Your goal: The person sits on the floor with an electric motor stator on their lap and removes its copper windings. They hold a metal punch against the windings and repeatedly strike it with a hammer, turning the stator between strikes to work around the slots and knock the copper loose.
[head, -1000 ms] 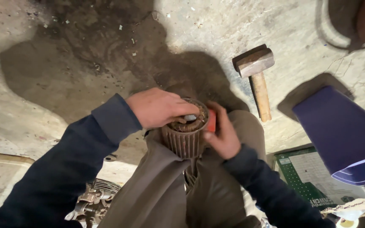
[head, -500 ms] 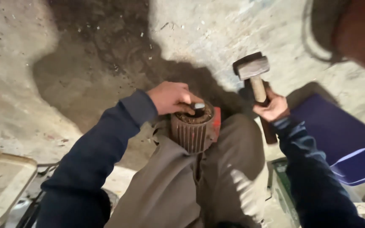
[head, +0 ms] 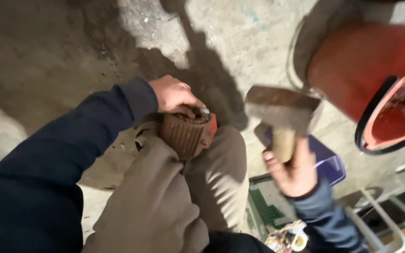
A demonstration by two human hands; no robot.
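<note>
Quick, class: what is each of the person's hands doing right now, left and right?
Left hand: closed over the top of the ribbed metal cylinder clamped between the knees.
Right hand: closed around the handle of the raised hammer.

Brightness: dim and warm overall, brightest on the pale concrete floor (head: 240, 28) at the top centre
Light source: cannot tell exactly; it seems to fall from behind the person, casting shade forward
Shadows: a broad dark shadow (head: 71, 61) covers the upper left floor; a narrower one runs beside the ribbed metal cylinder (head: 186, 133)
Glare: none, only a soft sheen on the red bucket (head: 352, 65)
Blur: motion smear on the hammer (head: 282, 110) and right hand (head: 294, 173); left hand (head: 172, 93) sharper
Edges: soft, slightly stretched corners; dark sleeve (head: 38, 187) loses detail
</note>
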